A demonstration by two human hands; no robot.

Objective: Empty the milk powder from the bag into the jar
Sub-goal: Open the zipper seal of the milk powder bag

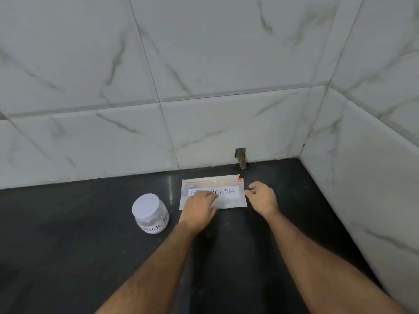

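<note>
Flat on black counter (90, 257): zip bag (229, 196). Left hand (199, 207) presses it, fingers relaxed; right hand (263, 199) loose at its edge. Lidded jar (150, 213) left.

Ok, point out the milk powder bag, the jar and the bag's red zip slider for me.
milk powder bag (229, 201): head view, clear lower front of the bag.
jar (146, 206): head view, middle of its white lid.
red zip slider (239, 179): head view, slider at the bag's top right corner.

Labelled zip bag (226, 193) lies flat, sealed, right of the upright lidded jar (150, 214).
</note>
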